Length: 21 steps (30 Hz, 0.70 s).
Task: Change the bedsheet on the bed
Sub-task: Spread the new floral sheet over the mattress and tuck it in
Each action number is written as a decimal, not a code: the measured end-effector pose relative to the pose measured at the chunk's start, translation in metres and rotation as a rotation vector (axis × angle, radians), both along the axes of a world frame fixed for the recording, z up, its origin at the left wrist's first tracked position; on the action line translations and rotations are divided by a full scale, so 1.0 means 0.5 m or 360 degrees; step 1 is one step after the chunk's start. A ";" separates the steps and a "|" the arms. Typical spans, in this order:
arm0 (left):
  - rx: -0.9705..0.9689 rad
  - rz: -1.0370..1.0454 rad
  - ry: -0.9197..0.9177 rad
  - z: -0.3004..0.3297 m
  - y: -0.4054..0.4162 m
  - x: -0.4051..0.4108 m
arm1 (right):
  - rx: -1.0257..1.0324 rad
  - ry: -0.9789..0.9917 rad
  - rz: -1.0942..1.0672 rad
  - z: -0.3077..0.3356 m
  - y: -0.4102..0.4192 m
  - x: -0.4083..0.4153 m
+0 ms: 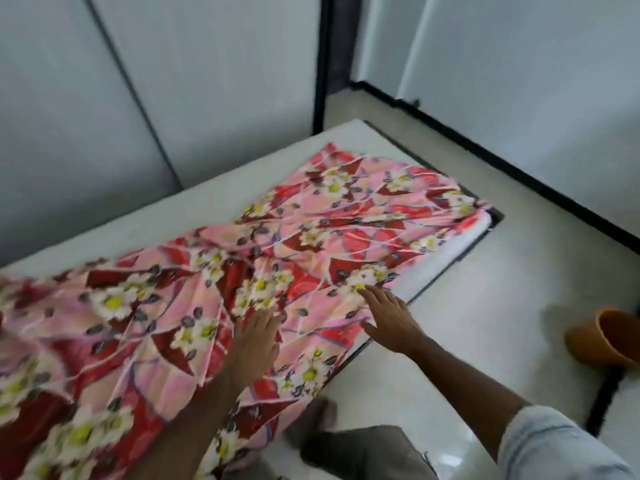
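Nearest the camera, the left hand (257,336) is laid flat on the sheet (214,271), fingers straight, nothing gripped. Just beside it, toward the bed's right edge, the right hand (389,315) is spread palm-down as well, fingertips on the cloth near that edge, nothing pinched.

The sheet is seen lying rumpled in a long band across the mattress (242,174), its long axis running from the near-left corner out toward the far-right corner. From both hands it stretches away forward and to the right; its far end is bunched at the far-right corner, spilling slightly over the edge.

Beyond the band, bare mattress is left showing along the wall side and at the far corner. The spreading is judged not yet done: cloth has to be carried sideways toward the wall. The right hand is the nearer one to the bunched far end, the left the nearer to the uncovered wall side.
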<state>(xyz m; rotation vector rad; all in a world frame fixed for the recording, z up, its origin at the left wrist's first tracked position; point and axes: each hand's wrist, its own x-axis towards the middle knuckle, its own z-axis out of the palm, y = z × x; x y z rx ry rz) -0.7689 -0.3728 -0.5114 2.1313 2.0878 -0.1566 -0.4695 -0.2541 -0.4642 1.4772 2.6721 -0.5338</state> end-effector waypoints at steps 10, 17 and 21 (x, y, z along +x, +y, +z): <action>0.0150 -0.0519 0.0132 0.140 0.344 0.401 | 0.0108 0.0065 -0.0510 0.095 0.150 0.444; 0.0108 -0.0617 0.0121 0.124 0.606 0.736 | 0.0086 0.0036 -0.0579 0.110 0.338 0.775; 0.0104 -0.0703 0.0107 0.160 0.709 0.886 | 0.0107 -0.0012 -0.0557 0.147 0.451 0.914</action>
